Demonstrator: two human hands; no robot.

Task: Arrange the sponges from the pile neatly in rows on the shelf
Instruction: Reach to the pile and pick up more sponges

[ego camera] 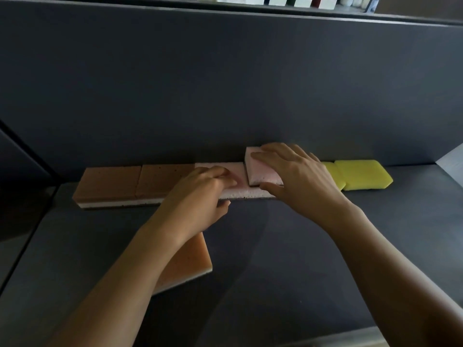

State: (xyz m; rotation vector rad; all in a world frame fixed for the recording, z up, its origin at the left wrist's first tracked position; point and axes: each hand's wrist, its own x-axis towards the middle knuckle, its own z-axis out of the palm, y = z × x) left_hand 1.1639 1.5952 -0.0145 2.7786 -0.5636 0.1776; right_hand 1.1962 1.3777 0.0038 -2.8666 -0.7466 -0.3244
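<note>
Right hand (295, 171) clamps pink sponge (263, 171); left hand (200, 194) flat beside; yellow sponges (363, 175) right.

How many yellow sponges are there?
2, at the right end of the row on the shelf: one yellow sponge in full view, another yellow sponge beside it, partly hidden by the right hand. More could be hidden.
</note>
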